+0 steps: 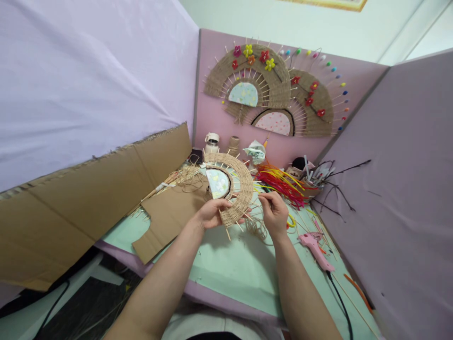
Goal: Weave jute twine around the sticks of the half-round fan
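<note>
A woven twine fan (245, 182) with thin sticks poking out along its rim is tilted above the table. Its inner half-circle of pale blue patterned cloth (218, 183) has a dark edge. My left hand (212, 214) grips the fan's lower end, thumb in front and fingers behind. To the right of the fan, my right hand (275, 212) is pinched closed near the stick tips; what it holds, perhaps twine, is too small to tell. Loose twine (256, 228) lies beneath, between the hands.
On the green table (233, 274) lie a pink glue gun (316, 251) with a black cord, red and yellow pipe cleaners (283, 184), and cut cardboard (170, 208). Dark twigs (336, 186) jut out at right. Decorated fans (279, 87) hang on the back panel.
</note>
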Available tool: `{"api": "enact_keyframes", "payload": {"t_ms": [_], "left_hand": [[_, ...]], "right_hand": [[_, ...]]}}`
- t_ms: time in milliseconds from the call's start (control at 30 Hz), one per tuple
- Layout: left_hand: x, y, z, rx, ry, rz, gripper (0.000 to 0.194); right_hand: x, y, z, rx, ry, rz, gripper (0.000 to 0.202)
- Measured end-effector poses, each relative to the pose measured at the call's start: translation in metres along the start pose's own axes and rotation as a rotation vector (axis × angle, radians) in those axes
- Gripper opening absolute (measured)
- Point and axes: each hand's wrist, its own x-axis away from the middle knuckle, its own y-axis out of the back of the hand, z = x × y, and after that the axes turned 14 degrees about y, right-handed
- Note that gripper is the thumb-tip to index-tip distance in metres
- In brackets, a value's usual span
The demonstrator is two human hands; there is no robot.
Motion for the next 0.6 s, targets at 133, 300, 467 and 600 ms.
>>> {"api": "enact_keyframes", "payload": {"t_ms": [133,300,467,600], "left_hand": [[0.0012,-0.0006,-0.0002,-0.026,0.023,0.011,0.056],[0.0038,0.0003,-0.0021,-0.067,0.021,0.013,0.058],[0.0083,0.0016,-0.0043,-0.128,0.005,-0.017,0.056],[0.0102,0.0002,-0.0043,-0.152,0.018,-0.029,0.055]], "right_hand": [[-0.0001,0.0002,0.0012,0.012,0.025,0.012,0.009],[0.0009,0.0008,0.0013,0.052,0.045,0.003,0.01],[0.0004,0.0023,-0.0003,0.07,0.07,0.018,0.01],[-0.0021,0.0052,-0.0023,0.097,0.108,0.005,0.008]]}}
